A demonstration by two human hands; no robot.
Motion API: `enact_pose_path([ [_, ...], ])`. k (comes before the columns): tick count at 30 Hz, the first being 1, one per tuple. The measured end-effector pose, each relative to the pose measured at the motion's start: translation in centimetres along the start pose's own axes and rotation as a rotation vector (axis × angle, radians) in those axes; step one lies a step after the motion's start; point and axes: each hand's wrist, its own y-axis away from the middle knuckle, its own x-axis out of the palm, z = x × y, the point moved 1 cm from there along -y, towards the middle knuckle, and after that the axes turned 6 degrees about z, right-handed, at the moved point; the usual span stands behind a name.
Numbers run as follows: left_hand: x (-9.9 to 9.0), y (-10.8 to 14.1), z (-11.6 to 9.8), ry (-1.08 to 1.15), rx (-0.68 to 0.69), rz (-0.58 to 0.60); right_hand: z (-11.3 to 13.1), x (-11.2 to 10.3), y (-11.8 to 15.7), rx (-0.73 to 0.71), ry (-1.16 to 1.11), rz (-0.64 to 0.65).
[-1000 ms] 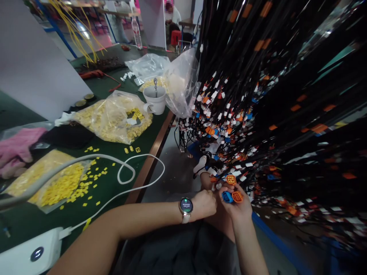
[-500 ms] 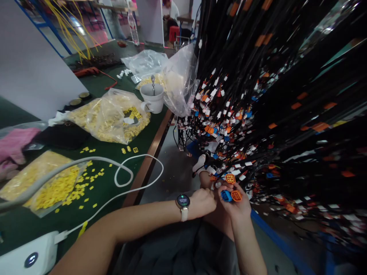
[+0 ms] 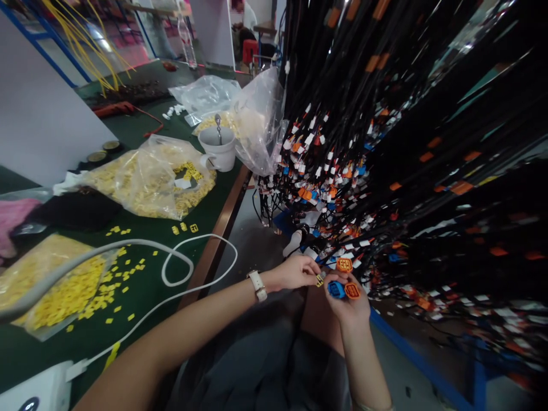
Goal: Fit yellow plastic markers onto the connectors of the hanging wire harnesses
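Observation:
My left hand pinches a small yellow connector piece between thumb and fingertips, just left of my other hand. Turned palm up, my right hand is closed round a blue connector and two orange connectors, one lower and one upper. The faces of these connectors point up toward me. Wires behind them are mostly hidden by my fingers. A pale strap circles my left wrist.
A dense hanging mass of black wire harnesses fills the right side. Left, a green table carries bags of yellow pieces, a white mug with a spoon, a white cable and a white device.
My left hand has rolled over, so the watch face no longer shows and the yellow piece is visible at its fingertips. My right hand stays nearly in place. The view has shifted slightly.

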Motion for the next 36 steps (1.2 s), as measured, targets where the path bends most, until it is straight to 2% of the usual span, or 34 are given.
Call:
enact_pose_path([
  [3,0.0,0.1,-0.3,0.180,-0.015,-0.003,0.2,0.1,-0.1,-0.045,-0.008,-0.016],
  [10,0.3,0.8,-1.8,0.321,-0.056,0.025,0.3,0.0,-0.8,-0.147,-0.007,-0.005],
  [13,0.4,0.9,-2.1,0.319,-0.068,0.001,0.1,0.2,-0.9,-0.143,-0.042,-0.031],
  [17,0.6,1.0,-2.5,0.327,-0.040,-0.010,-0.4,0.6,-1.0,-0.100,-0.055,-0.005],
  [25,0.8,0.7,-1.8,0.243,0.079,-0.062,-0.7,0.8,-1.0,-0.050,0.066,0.012],
  [36,0.7,0.8,-2.0,0.244,0.046,-0.101,-1.3,1.7,-0.8,-0.077,-0.015,-0.082],
])
